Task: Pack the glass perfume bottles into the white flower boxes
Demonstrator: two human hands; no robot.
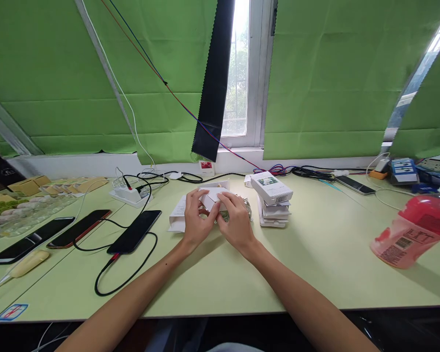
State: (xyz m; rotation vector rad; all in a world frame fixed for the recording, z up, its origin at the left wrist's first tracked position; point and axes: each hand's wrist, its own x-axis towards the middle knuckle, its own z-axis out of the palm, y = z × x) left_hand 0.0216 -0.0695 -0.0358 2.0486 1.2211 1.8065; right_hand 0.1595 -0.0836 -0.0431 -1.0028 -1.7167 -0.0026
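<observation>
Both of my hands meet at the middle of the pale green table [315,264]. My left hand [195,220] and my right hand [235,221] both grip a small white cardboard box [212,197], fingers curled over its top edge. Under my right hand lies something shiny in clear wrapping [246,207], partly hidden. A white paper sheet [177,215] lies flat just left of my left hand. Right of my hands stands a stack of small white boxes [273,199].
Three black phones [135,231] [78,228] [29,240] lie at the left, one on a black cable. A white power strip [129,194] sits behind them. A red-capped pink bottle [412,230] lies at the right. Cables, another phone [355,185] and blue boxes line the window side.
</observation>
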